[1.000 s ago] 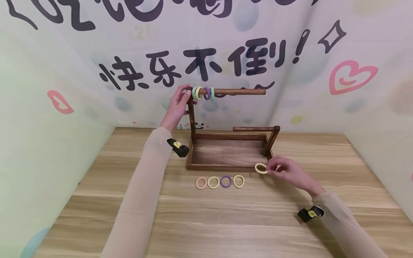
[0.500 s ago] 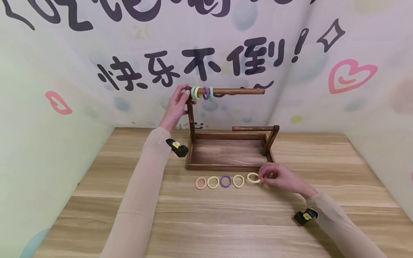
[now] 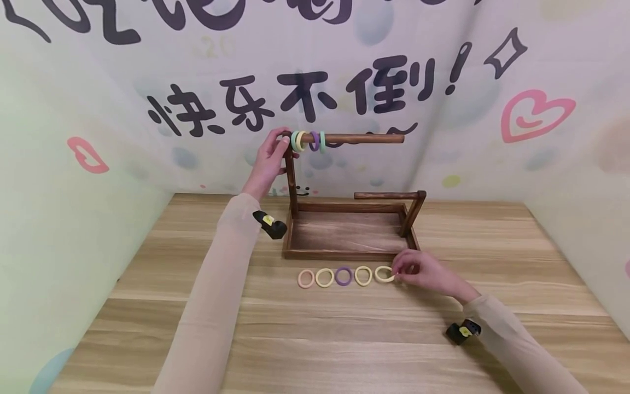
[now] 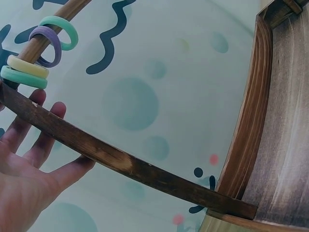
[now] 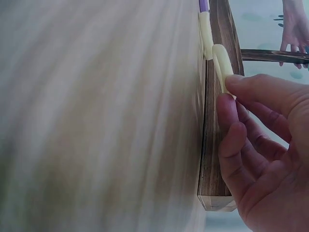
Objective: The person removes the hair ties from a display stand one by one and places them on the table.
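My right hand (image 3: 427, 273) pinches a pale yellow hair tie (image 3: 384, 274) between thumb and fingertips, low at the right end of a row. In the right wrist view this hair tie (image 5: 221, 65) is slightly tilted. The row holds a pink hair tie (image 3: 305, 279), a yellow one, a purple hair tie (image 3: 343, 276) and another yellow one. My left hand (image 3: 268, 158) grips the top of the tall post of a dark wooden stand (image 3: 291, 180). Green, yellow and purple hair ties hang on its upper bar (image 3: 366, 139), several near the post.
The stand's shallow tray base (image 3: 339, 255) lies just behind the row. A shorter post at its right carries a lower bar (image 3: 386, 196) with no hair ties. Behind the wooden table (image 3: 315, 339) hangs a printed cloth (image 3: 197, 65).
My right hand has moved left and nearer, bringing the yellow hair tie from the tray's front right corner down to the row's right end. The left hand stays on the post.
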{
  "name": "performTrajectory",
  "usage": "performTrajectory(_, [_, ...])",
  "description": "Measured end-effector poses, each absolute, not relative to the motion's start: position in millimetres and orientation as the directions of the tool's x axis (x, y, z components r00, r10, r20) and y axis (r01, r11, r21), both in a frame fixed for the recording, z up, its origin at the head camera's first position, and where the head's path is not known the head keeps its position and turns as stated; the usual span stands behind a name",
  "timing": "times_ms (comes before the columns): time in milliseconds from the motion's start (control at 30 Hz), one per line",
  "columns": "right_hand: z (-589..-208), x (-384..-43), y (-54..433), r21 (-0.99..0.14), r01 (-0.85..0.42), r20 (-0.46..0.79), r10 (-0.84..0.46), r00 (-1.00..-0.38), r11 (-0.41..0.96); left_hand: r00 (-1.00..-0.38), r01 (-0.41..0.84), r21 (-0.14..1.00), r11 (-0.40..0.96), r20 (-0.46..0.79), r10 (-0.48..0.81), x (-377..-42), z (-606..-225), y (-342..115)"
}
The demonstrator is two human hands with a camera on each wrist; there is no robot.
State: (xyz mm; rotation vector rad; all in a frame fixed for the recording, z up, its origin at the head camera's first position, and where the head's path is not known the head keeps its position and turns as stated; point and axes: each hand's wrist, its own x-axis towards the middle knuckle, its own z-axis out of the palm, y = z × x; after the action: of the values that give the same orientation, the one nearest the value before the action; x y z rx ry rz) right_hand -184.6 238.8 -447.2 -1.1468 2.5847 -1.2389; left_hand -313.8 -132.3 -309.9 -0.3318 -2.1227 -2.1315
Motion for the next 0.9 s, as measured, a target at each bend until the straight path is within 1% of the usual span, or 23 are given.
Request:
performTrajectory(100, [-447, -184, 238, -0.693, -0.589, 0.236, -0.641, -0.731, 0.416, -0.969, 0.236, 0.972, -0.008, 0.236, 0.074, -313, -309, -133])
performTrajectory(333, [-445, -182, 234, -0.666, -0.599, 0.203, -0.665, -0.719, 0.444, -0.97, 0.232, 0.973, -0.012, 0.232, 0.071, -313, -308, -134])
performTrajectory(667, [-444, -182, 230, -0.644, -0.589, 0.169, -0.66, -0.732, 0.488, -0.968, 0.238, 0.971, -0.009, 0.238, 0.074, -312, -308, -133])
performTrajectory(900, [-445, -181, 227, -0.633, -0.622, 0.205, -0.675, -0.709, 0.461, -0.967, 0.244, 0.97, -0.013, 0.244, 0.076, -312, -310, -133])
